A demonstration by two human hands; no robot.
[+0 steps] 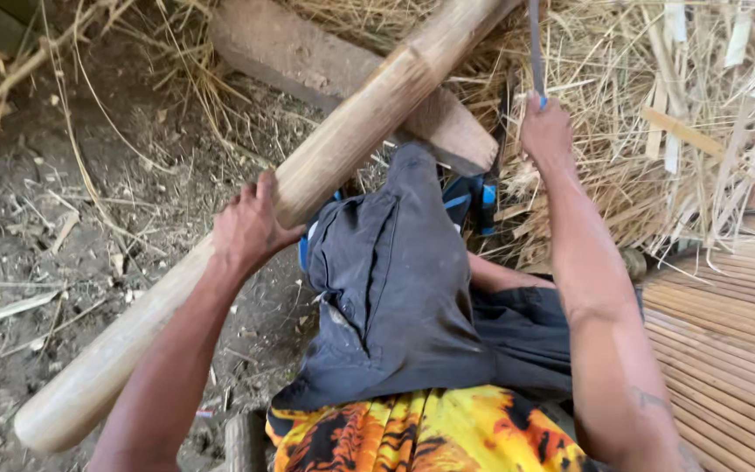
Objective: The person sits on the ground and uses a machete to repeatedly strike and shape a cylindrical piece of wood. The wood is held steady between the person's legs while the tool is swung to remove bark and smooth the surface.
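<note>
Far end of the bamboo pole (342,149) cut off by the top edge, blade (536,52) above the right hand (545,131) likewise, its handle hidden in the fist, sandal (472,201) partly hidden behind the knee

My left hand (246,225) is out in front on a nearly straight arm, fingers curled over in a firm grip, thumb up top. My right hand (546,133) reaches further ahead, arm stretched long, closed into a fist, knuckles facing away from me.

Smooth, matt bamboo pole (308,175)
</note>
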